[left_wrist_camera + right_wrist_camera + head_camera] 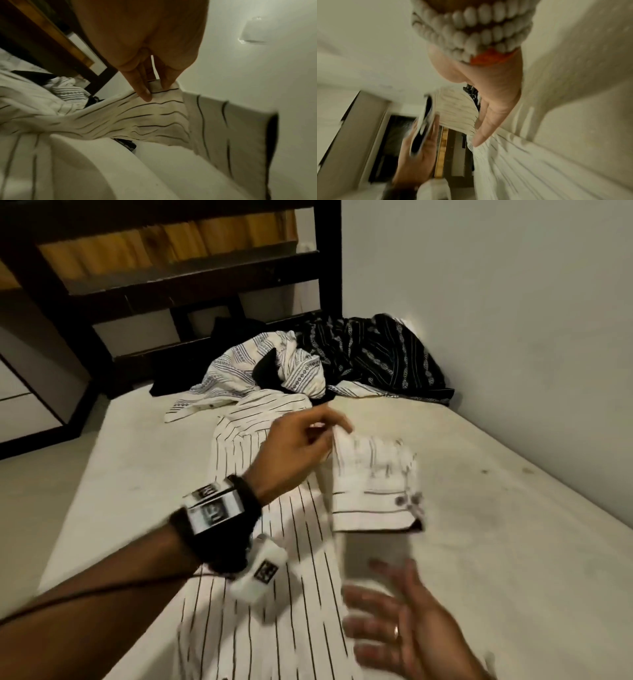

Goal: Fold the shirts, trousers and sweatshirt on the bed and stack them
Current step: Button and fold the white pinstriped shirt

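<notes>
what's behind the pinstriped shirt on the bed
Behind the pinstriped shirt a crumpled white patterned shirt and a dark patterned garment lie heaped against the wall. Some black fabric shows among them; whatever lies beneath the heap is covered.

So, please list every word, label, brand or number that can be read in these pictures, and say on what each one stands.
No text here can be read with certainty.
Black-and-white band on the left wrist: dark marks like letters, too blurred to read.
White block below the left wrist: a square black-and-white code pattern, not words.
Pinstriped shirt and its cuff: no label visible.
</notes>
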